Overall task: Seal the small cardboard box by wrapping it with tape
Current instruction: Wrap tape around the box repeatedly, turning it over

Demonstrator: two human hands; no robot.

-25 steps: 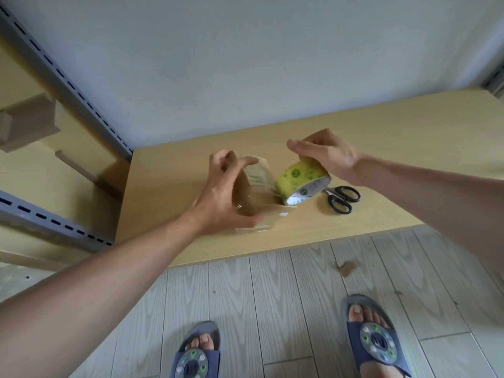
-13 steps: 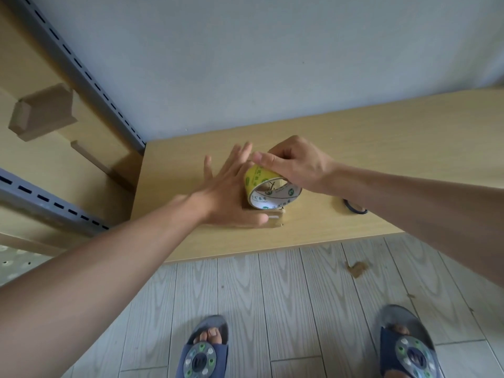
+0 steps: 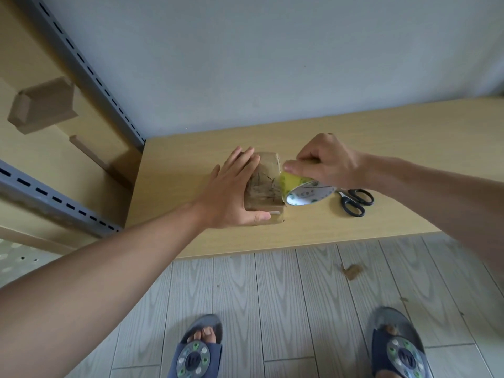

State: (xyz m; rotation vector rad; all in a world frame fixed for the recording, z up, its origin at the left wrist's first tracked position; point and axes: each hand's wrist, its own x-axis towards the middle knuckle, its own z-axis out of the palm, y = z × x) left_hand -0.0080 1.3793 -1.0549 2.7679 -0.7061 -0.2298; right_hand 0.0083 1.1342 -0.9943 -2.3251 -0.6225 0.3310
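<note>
A person's left hand [image 3: 231, 195] lies flat, fingers extended, against a small brown cardboard box [image 3: 266, 186] on a light wooden tabletop [image 3: 381, 137], while the right hand [image 3: 327, 162] grips a yellow tape roll [image 3: 305, 190] touching the box's right side; black-handled scissors [image 3: 354, 201] lie nearby.

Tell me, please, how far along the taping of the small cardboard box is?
Done: the small brown cardboard box already shows glossy, wrinkled clear tape on its top. In hand: the left hand presses the box to the wooden table while the right hand holds the yellow tape roll against its right edge. Left: finishing the wrap and cutting, probably with the black-handled scissors.
</note>
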